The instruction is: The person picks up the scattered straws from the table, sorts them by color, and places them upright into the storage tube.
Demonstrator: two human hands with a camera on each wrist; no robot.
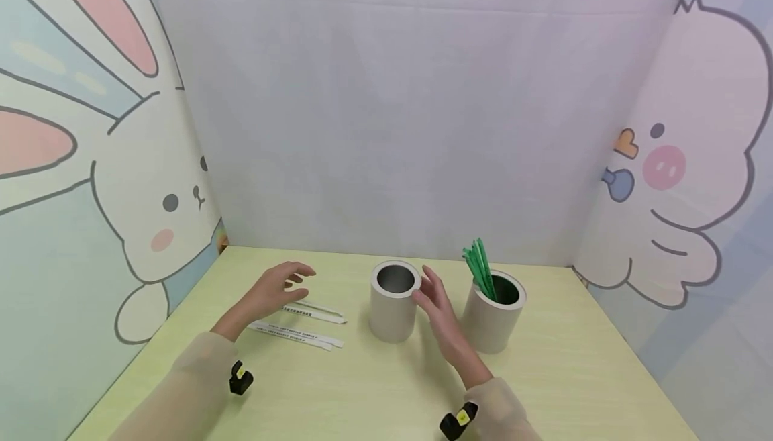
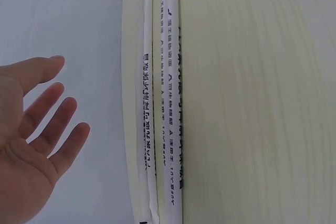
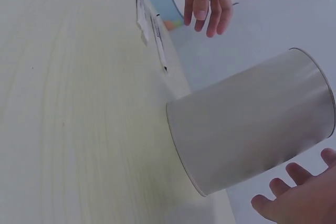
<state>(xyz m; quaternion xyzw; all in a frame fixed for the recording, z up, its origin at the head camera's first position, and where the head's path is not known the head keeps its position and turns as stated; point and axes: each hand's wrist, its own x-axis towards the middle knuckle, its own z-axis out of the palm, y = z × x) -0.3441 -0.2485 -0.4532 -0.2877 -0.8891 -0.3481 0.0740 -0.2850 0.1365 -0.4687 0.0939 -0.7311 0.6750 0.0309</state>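
Several straws in white printed paper wrappers [image 1: 296, 336] lie on the left of the table, and in the left wrist view the wrapped straws [image 2: 170, 103] run lengthwise. My left hand [image 1: 273, 291] hovers over their far left part, fingers relaxed and holding nothing. A white cylindrical canister [image 1: 392, 317] stands upright in the middle; its dark inside shows no contents. Beside its right rim is my right hand [image 1: 443, 317], thumb and fingers spread. In the right wrist view those fingers [image 3: 299, 174] are close to the canister [image 3: 252, 119]; whether they touch it I cannot tell.
A second white canister [image 1: 488, 327] stands right of my right hand, with a bunch of green sticks [image 1: 479, 270] leaning out of it. A pale curtain [image 1: 386, 132] hangs behind the table [image 1: 338, 394], and printed cartoon panels flank both sides.
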